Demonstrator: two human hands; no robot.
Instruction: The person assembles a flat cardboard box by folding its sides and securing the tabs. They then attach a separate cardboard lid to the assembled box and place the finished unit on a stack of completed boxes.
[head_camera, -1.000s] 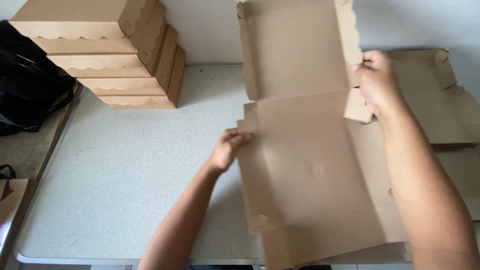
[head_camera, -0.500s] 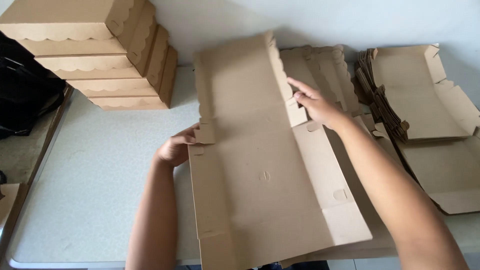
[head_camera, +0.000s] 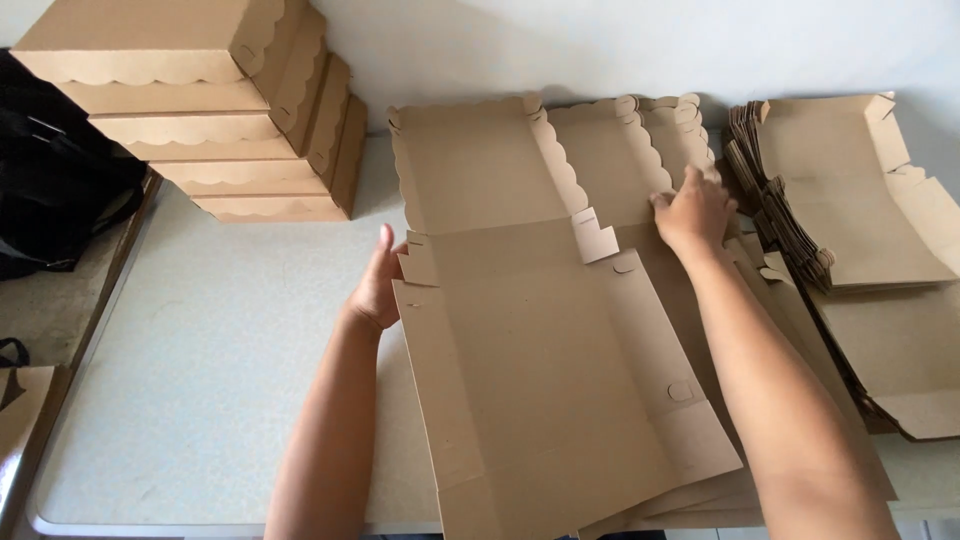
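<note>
Black bag: far left of the left hand, at the table edge. Stack of folded cardboard boxes: scalloped lids, four high, up and left of the left hand, against the wall. Left hand: grip released, fingers straight, palm pressed against the left edge of the flat box blank. Flat box blank: unfolded brown cardboard, scalloped top flap, lying on the table between both hands, atop more blanks. Right hand: grip loosely curled, fingertips resting on the scalloped sheet just beyond the top blank's right edge; nothing clasped. Pile of unfolded blanks: right of the right hand, fanned edges visible.
</note>
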